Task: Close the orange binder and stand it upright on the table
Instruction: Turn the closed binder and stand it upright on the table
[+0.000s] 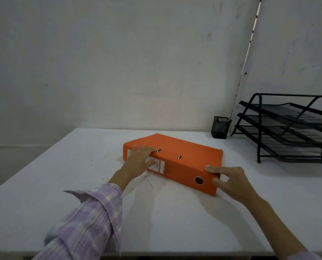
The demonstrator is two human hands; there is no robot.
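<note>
The orange binder [175, 158] lies closed; left hand [139, 160] flat on its spine, right hand [229, 181] loosely pinching the end. Tipping it upright seems next.

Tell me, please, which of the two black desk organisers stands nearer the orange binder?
The small mesh pen holder, standing just beyond the orange binder; the three-tier letter tray rack sits farther right, by the table's edge.

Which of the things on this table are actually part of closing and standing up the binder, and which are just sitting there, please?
Part of the job: orange binder, lying flat and closed; left hand and right hand, both on it; table.

Just sitting there: black mesh pen cup; black three-tier letter tray.
</note>
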